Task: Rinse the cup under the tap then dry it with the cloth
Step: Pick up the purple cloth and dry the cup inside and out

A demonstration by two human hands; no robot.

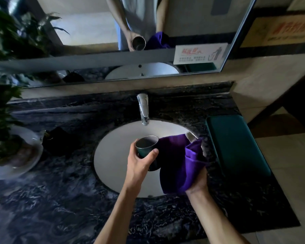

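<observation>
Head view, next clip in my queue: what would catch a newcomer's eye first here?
Most likely the bright purple cloth, bunched in the right hand over the right side of the white basin. Next to it, the left hand grips a dark metal cup, tilted over the basin below the chrome tap, from which no water shows. The mirror above repeats cup and cloth.

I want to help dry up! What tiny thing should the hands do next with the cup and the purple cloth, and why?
Probably bring the purple cloth against the cup and start wiping. The left hand grips the cup over the sink, the right hand holds the cloth right beside it, and no water seems to run from the tap.
</observation>
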